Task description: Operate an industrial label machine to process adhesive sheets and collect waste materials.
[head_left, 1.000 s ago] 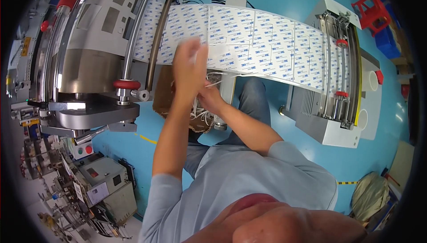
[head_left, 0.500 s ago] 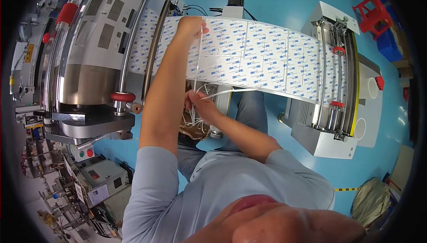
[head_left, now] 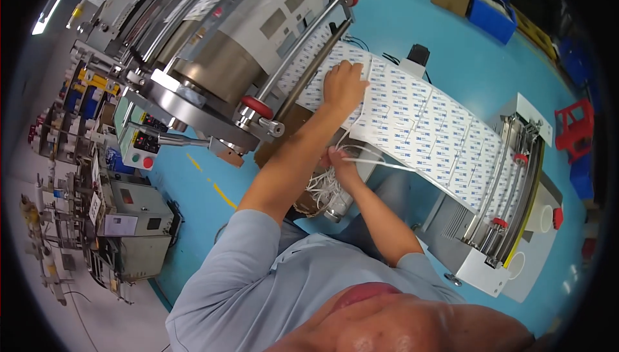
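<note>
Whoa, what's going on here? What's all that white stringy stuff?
A person is working with two bare hands at a long, blue-and-white patterned sheet. The left hand is over the sheet, fingers curled; I can't tell what it grips. The right hand is just below the sheet's near edge, holding thin white strips. More of them hang in a tangle beneath it. The sheet stretches between a big drum and a smaller machine.

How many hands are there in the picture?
2. The left hand is over the white printed sheet. The right hand is lower, by the sheet's near edge, holding white strips. No other hands show.
</note>
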Motion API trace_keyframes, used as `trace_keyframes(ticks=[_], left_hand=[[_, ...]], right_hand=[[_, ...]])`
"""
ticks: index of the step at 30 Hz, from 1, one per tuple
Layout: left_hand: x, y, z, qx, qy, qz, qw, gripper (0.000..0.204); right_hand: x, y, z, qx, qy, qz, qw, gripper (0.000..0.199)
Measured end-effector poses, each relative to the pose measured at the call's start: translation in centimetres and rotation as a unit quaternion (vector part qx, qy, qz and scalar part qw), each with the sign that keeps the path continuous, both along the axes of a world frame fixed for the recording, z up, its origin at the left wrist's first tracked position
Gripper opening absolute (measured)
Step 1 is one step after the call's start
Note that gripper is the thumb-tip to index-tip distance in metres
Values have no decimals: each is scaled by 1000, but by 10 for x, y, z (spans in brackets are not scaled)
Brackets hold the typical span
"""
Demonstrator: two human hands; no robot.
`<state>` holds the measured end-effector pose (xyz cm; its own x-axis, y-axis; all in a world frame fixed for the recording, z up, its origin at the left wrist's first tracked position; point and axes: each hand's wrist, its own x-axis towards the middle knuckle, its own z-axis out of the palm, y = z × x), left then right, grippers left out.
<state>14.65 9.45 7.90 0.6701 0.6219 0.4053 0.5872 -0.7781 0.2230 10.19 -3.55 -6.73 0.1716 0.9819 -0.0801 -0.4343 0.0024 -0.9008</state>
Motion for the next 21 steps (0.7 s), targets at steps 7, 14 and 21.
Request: trace_keyframes(ticks=[7, 14, 21], left_hand=[[-134, -88, 4, 3, -126, -225, 966, 30], [-348, -88, -3, 20, -90, 78, 993, 15], [-488, -3, 61, 223, -14, 269, 937, 39]], right_hand=[[-10, 4, 10, 186, -252, -93, 945, 40], [-35, 22, 6, 26, -31, 47, 998, 37], [-47, 36, -4, 34, -55, 12, 998, 36]])
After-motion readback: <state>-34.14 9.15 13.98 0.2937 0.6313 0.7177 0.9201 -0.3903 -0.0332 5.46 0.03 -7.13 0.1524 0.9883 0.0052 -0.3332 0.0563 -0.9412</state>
